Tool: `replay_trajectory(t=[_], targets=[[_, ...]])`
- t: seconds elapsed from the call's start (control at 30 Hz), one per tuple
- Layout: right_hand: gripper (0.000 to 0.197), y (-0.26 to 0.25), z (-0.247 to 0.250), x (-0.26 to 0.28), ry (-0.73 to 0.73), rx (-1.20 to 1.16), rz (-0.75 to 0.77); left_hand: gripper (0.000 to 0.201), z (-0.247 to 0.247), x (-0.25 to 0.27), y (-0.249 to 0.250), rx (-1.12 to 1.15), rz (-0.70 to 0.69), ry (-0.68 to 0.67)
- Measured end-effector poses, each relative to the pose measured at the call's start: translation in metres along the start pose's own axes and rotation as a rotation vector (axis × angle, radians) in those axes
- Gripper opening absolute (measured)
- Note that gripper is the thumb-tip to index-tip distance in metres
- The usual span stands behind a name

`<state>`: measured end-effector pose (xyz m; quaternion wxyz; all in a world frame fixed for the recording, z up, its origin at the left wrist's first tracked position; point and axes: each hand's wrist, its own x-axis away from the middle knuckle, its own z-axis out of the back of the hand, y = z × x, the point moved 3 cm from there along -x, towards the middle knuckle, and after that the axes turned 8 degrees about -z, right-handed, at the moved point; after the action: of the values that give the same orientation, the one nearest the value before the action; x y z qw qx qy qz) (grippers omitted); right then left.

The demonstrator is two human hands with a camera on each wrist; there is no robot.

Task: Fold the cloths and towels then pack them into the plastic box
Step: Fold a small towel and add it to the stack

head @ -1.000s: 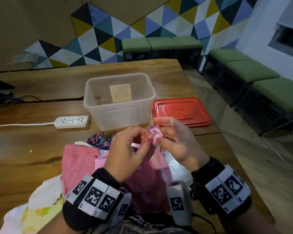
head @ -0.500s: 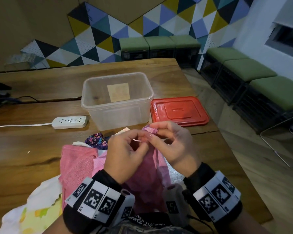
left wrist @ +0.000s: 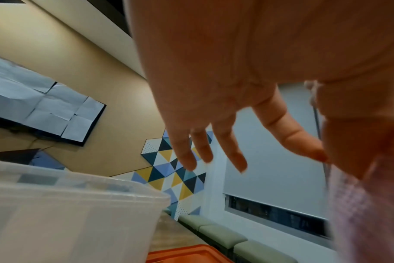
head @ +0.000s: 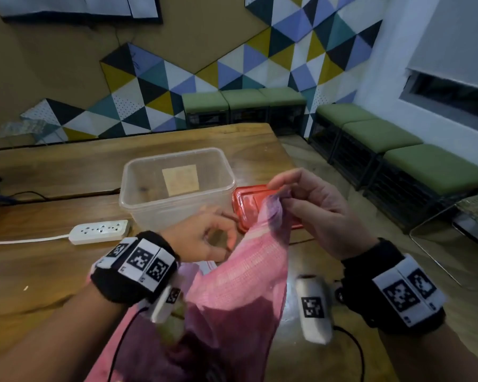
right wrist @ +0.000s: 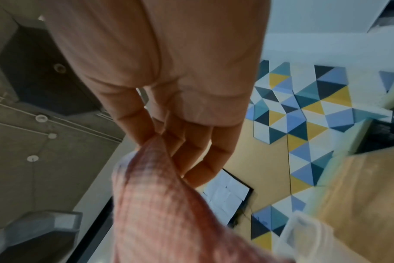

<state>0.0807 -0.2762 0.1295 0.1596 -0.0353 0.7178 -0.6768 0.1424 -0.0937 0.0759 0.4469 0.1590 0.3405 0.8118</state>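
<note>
**While a pink cloth hangs lifted: item record by view**

Head: clear box (head: pixel 177 186) on the table (head: pixel 53 166), lidless, holding only a tan paper square (head: pixel 180 180). Red lid (head: pixel 249 208) just beside it. Right hand (head: pixel 315 213) raised, pinching a corner of the pink cloth (head: pixel 249 285), which drapes down between the wrists. Left hand (head: pixel 204 238) lower, thumb and forefinger at the cloth's edge. Power strip (head: pixel 100 231) left of the box.

Left wrist: three fingers (left wrist: pixel 187 151) straight and spread; forefinger meets thumb against the cloth (left wrist: pixel 367 213). Box wall (left wrist: pixel 74 213) below.

Right wrist: fingertips (right wrist: pixel 202 160) curled, clamping the cloth corner (right wrist: pixel 157 195).
</note>
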Motion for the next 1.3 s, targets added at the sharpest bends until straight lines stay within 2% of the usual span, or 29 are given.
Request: replay_trajectory(t=[0.1,0.2,0.27,0.37,0.4,0.43,0.5,0.57,0.6,0.67,0.73,0.77,0.87,0.9,0.97,1.03,1.07,1.2,1.3], targets=[[0.031,-0.008,0.018,0.004,0.062,-0.053,-0.006,0.032,0.001,-0.007,-0.002,0.150,0.014,-0.012],[0.038,-0.009,0.016,0.003,0.017,-0.116,-0.019,0.066,-0.013,-0.020,0.020,0.313,-0.139,0.025],[0.040,-0.009,0.012,0.001,-0.008,-0.118,-0.017,0.060,-0.028,-0.030,0.039,0.349,-0.204,-0.034],[0.035,-0.012,0.022,0.000,0.041,-0.085,0.018,0.030,-0.039,-0.038,0.043,0.224,-0.226,-0.070],[0.034,-0.013,0.031,0.001,0.095,-0.091,0.031,0.014,-0.036,-0.036,0.037,0.195,-0.222,-0.033],[0.033,-0.012,0.042,0.002,0.177,-0.089,0.040,0.021,-0.030,-0.034,0.026,0.179,-0.177,0.020],[0.032,-0.006,0.063,0.005,0.363,-0.043,0.042,0.049,-0.009,-0.026,0.006,0.245,-0.061,0.174],[0.030,-0.001,0.075,0.006,0.490,0.049,0.037,0.054,0.016,-0.018,-0.002,0.393,-0.064,0.388],[0.035,0.002,0.079,0.006,0.546,0.081,0.040,0.053,0.029,-0.015,-0.003,0.468,-0.078,0.494],[0.039,0.002,0.083,0.005,0.631,0.063,0.075,0.035,0.049,-0.010,0.000,0.623,-0.132,0.693],[0.034,0.000,0.080,0.000,0.602,0.002,0.117,0.022,0.054,-0.011,0.009,0.606,-0.197,0.761],[0.032,-0.001,0.074,-0.003,0.537,-0.016,0.119,0.026,0.051,-0.014,0.015,0.532,-0.208,0.720],[0.028,-0.004,0.047,-0.012,0.251,-0.080,0.106,0.071,0.018,-0.030,0.022,0.228,-0.143,0.451],[0.026,-0.006,0.040,-0.013,0.182,-0.109,0.106,0.077,0.005,-0.037,0.022,0.179,-0.150,0.357],[0.025,-0.010,0.035,-0.014,0.133,-0.169,0.104,0.065,-0.019,-0.047,0.016,0.118,-0.178,0.222],[0.026,-0.013,0.041,-0.010,0.160,-0.244,0.096,0.048,-0.030,-0.049,0.010,0.105,-0.178,0.169],[0.027,-0.013,0.045,-0.007,0.177,-0.281,0.088,0.048,-0.031,-0.048,0.007,0.149,-0.172,0.151],[0.034,-0.009,0.053,0.002,0.156,-0.354,0.045,0.047,-0.021,-0.049,0.018,0.604,-0.185,0.149],[0.028,-0.007,0.049,0.001,0.104,-0.318,0.055,0.042,-0.027,-0.057,0.036,0.692,-0.232,0.107]])
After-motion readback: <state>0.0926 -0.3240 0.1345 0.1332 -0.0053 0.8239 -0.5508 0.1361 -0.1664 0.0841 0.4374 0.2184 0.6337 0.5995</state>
